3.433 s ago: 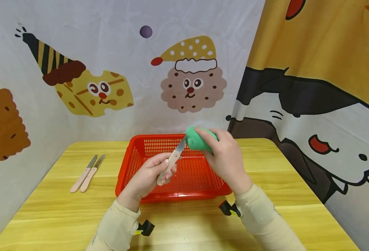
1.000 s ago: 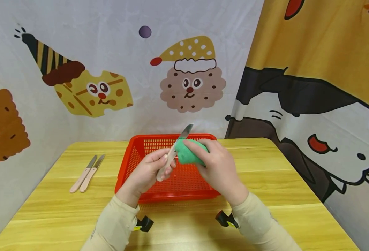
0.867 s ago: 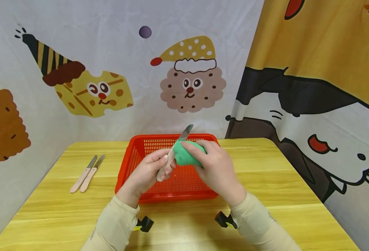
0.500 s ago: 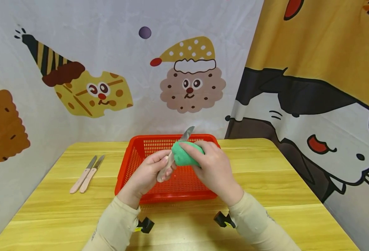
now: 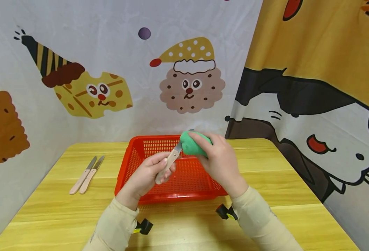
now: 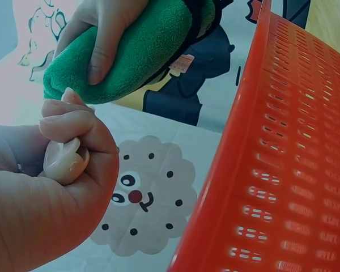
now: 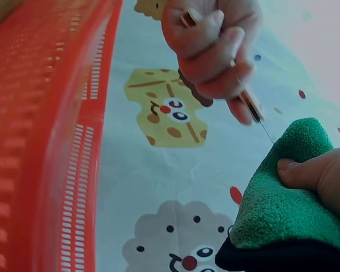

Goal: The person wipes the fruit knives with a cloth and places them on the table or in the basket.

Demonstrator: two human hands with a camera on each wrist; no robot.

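Note:
My left hand [image 5: 148, 172] grips the pale wooden handle of a knife [image 5: 169, 163], its blade slanting up and away to the right. Folded in my right hand [image 5: 222, 158] is a green terry cloth [image 5: 191, 143] with a dark edge, pinched around the blade. Only the blade's base and a bit of its tip show past the cloth in the head view. From the right wrist, the cloth [image 7: 294, 192] meets the thin blade just beyond the handle. The left wrist view shows the fingers curled around the handle's butt end [image 6: 65, 161].
Beneath both hands stands a red plastic basket [image 5: 184, 197] with perforated sides. Two more knives with pale handles [image 5: 83, 179] lie side by side on the wooden table [image 5: 40, 212], left of the basket. A printed cloth curtain [image 5: 115, 42] hangs behind the table.
The right hand and cloth came down along the blade to the handle, leaving the tip bare, then moved back up and right toward the tip. The left hand stayed nearly in place.

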